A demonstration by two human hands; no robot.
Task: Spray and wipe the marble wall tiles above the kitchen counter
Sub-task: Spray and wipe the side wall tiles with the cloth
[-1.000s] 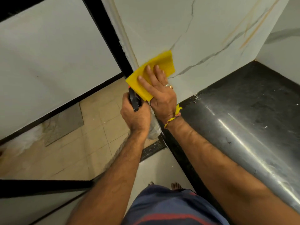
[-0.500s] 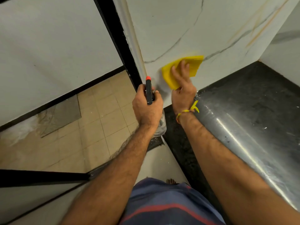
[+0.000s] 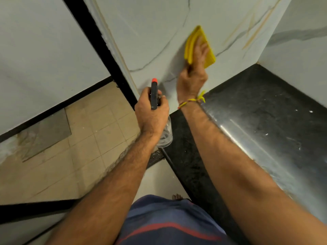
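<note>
The right hand (image 3: 193, 71) presses a folded yellow cloth (image 3: 198, 46) flat against the white marble wall tile (image 3: 150, 32), its fingers stretched out over the cloth rather than curled round it. The hand and cloth are somewhat blurred. The cloth lies on the tile above the far left end of the black counter (image 3: 265, 106), close to a grey vein that runs across the marble. A yellow and red thread bracelet (image 3: 192, 100) circles the right wrist.

The left hand (image 3: 152, 112) grips a spray bottle (image 3: 155, 96), its fingers wrapped round the neck. The dark spray head with its orange nozzle tip points toward the wall tile, near it and to the left of the right hand. The clear body of the bottle hangs below the fist, just beside the near left corner of the counter.

To the left, a black strip (image 3: 99, 50) borders the tile's edge, and beige floor tiles (image 3: 88, 138) lie below. The person's blue shorts with a red stripe (image 3: 168, 225) fill the near edge.
</note>
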